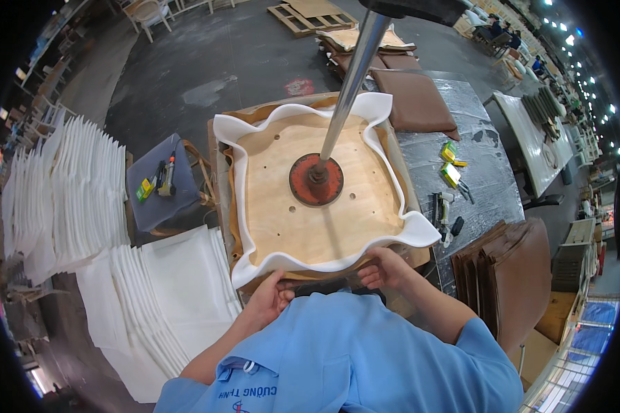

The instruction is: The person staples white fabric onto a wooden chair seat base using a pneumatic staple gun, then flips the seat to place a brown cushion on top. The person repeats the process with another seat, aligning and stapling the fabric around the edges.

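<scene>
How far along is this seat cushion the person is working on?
Done: the plywood board lies on white foam, pinned by a round press plate. In hand: the left hand and right hand grip the near edge, where brown covering shows. Left: foam flaps on every side stand loose, and no fastenings can be made out.

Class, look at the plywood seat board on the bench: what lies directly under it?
White foam curls out around the plywood seat board, with brown leather showing beneath the foam's edges. Whatever lies under the board's middle is covered.
</scene>
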A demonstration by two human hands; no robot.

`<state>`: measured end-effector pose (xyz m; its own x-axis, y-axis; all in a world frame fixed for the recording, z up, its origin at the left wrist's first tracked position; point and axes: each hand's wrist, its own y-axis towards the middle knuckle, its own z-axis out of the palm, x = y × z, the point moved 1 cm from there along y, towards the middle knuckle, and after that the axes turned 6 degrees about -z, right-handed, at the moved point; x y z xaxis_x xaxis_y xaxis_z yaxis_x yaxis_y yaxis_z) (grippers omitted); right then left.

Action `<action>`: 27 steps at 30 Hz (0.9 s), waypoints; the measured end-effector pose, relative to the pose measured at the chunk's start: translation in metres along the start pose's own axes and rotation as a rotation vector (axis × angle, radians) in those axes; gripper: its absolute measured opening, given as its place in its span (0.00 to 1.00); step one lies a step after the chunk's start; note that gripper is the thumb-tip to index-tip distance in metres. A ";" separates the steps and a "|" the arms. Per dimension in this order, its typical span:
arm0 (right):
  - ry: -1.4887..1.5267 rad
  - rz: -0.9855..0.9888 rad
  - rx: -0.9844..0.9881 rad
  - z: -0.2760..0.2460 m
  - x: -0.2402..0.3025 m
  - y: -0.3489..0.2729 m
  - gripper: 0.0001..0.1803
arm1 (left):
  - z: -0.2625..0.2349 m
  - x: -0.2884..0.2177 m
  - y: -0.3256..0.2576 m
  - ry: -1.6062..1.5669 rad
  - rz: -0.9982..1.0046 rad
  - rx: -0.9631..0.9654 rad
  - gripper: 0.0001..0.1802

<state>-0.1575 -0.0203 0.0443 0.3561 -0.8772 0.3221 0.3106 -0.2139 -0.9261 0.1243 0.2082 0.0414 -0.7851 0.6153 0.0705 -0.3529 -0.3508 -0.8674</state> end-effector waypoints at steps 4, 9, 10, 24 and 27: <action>-0.096 -0.060 -0.077 0.014 -0.007 -0.002 0.27 | 0.012 -0.005 0.019 0.042 0.138 -0.128 0.29; -0.114 -0.253 -0.127 0.010 -0.034 0.003 0.25 | 0.012 0.025 0.028 0.062 0.483 -0.370 0.27; -0.151 -0.291 -0.143 0.011 -0.037 -0.002 0.25 | 0.018 0.031 0.019 0.123 0.487 -0.458 0.28; 0.001 -0.350 -0.318 -0.050 0.002 -0.002 0.21 | -0.021 0.007 0.024 -0.141 0.327 -0.071 0.32; -0.049 -0.586 -0.217 -0.069 0.003 -0.026 0.20 | -0.001 0.030 0.007 0.039 0.416 -0.101 0.30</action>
<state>-0.2253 -0.0473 0.0559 0.2222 -0.5683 0.7923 0.2825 -0.7402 -0.6102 0.0985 0.2246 0.0372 -0.8295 0.4631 -0.3123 0.0429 -0.5047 -0.8622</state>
